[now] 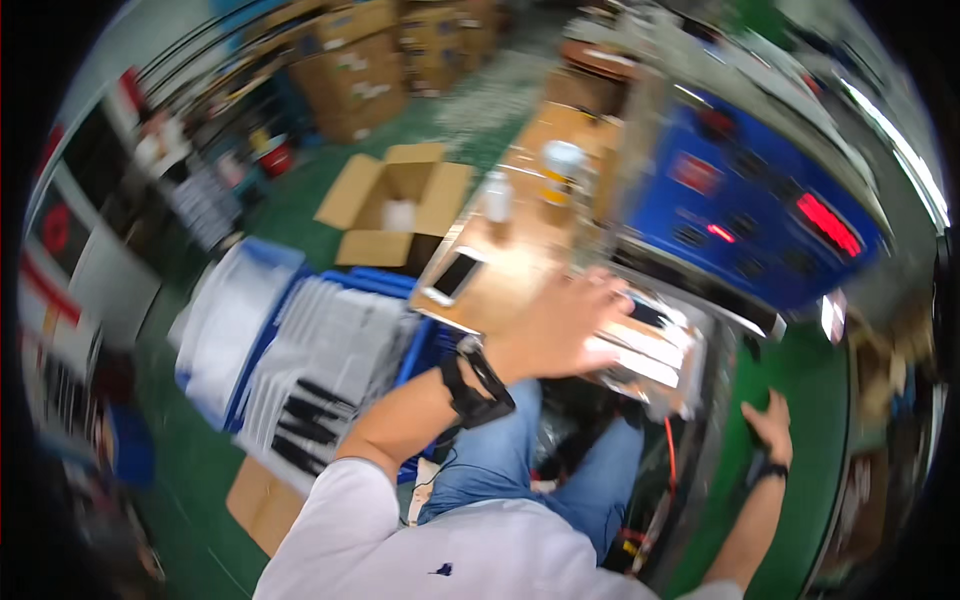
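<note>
- We see the left hand point(555, 325) reaching forward over a glossy packet point(650, 352), fingers spread wide, palm down on its near edge; nothing gripped that we can tell
- Packet sits on the metal tray point(712, 350) of the machine, just right of the wooden bench point(520, 240) and above our knees; motion blur hides its detail
- Black strap point(475, 385) around the left wrist
- Right hand point(768, 422) lies lower right on the green surface point(800, 470), well apart from the packet; fingers curled over a small dark thing, we cannot tell whether it is held or only touched
- Dark band on the right wrist too
- Blue control panel point(745, 205) with red lit displays stands behind the tray
- On the bench: a phone point(452, 277) near its front left corner, a white bottle point(497, 197) and a white-capped jar point(561, 170) further back
- Left of the bench on the floor: blue crates point(300, 340) stacked with grey and black flat bags, an open carton point(395, 205) behind them
- More cartons point(350, 70) stacked at the far wall
- We are seated, jeans and white shirt in view at bottom
</note>
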`<state>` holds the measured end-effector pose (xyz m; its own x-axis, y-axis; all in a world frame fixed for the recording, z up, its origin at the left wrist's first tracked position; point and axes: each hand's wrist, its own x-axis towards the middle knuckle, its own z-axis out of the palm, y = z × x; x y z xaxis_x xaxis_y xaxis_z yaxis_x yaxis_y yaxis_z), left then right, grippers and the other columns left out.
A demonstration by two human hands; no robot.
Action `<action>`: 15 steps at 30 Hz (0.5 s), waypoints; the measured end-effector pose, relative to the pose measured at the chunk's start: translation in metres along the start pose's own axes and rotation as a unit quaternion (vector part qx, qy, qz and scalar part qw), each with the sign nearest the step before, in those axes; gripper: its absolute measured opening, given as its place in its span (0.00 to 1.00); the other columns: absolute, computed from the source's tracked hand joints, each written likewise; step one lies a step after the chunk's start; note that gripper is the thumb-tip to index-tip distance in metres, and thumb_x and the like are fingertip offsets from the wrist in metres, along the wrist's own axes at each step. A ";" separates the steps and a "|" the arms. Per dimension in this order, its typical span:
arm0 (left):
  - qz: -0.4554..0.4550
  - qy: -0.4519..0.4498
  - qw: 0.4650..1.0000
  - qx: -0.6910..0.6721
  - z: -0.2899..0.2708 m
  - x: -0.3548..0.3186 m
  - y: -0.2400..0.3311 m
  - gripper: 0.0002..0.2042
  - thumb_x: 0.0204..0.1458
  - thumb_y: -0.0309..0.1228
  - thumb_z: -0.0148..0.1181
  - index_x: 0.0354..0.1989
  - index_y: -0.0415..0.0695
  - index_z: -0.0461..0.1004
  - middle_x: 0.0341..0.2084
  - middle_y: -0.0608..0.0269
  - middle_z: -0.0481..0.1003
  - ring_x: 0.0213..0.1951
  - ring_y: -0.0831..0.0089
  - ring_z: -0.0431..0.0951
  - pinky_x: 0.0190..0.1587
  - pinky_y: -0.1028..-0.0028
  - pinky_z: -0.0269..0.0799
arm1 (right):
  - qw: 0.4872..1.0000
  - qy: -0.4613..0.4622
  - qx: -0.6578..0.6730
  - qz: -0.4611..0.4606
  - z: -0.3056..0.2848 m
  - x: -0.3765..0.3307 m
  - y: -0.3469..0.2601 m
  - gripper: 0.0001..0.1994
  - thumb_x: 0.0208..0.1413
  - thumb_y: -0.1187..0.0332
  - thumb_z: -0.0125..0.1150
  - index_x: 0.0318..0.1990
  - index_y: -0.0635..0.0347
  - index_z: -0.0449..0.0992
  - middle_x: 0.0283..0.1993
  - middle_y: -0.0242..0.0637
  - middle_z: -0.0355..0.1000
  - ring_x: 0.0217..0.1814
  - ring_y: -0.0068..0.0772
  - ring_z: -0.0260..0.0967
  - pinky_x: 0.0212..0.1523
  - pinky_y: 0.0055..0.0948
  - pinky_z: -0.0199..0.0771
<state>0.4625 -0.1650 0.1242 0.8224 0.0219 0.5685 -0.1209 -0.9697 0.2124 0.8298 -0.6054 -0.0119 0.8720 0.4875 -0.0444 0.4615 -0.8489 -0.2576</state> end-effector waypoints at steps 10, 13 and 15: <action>-0.516 0.023 0.818 0.251 -0.089 -0.322 -0.065 0.40 0.47 0.55 0.77 0.66 0.47 0.75 0.66 0.40 0.69 0.71 0.39 0.63 0.69 0.42 0.62 | 0.996 -0.070 0.015 0.055 -0.007 0.001 0.023 0.52 0.47 0.58 0.81 0.77 0.64 0.58 0.81 0.52 0.54 0.80 0.57 0.56 0.78 0.44 0.60; -0.664 -0.065 0.715 0.207 -0.109 -0.398 -0.061 0.52 0.37 0.66 0.77 0.71 0.49 0.71 0.73 0.35 0.59 0.75 0.33 0.54 0.70 0.34 0.54 | 0.995 -0.073 0.016 0.072 -0.015 0.000 0.005 0.52 0.47 0.58 0.81 0.77 0.64 0.57 0.80 0.51 0.54 0.80 0.56 0.56 0.78 0.43 0.60; -0.700 -0.142 0.680 0.164 -0.112 -0.423 -0.058 0.58 0.32 0.71 0.77 0.73 0.50 0.69 0.75 0.34 0.56 0.76 0.31 0.51 0.72 0.32 0.49 | 0.994 -0.072 0.016 0.084 -0.012 0.001 0.005 0.52 0.47 0.58 0.81 0.78 0.64 0.57 0.80 0.51 0.54 0.80 0.56 0.56 0.77 0.43 0.60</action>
<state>0.0595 -0.0910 -0.0399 0.0842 0.9772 -0.1950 0.9838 -0.0504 0.1722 0.8346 -0.6116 -0.0014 0.9027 0.3663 -0.2257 0.3048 -0.9147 -0.2653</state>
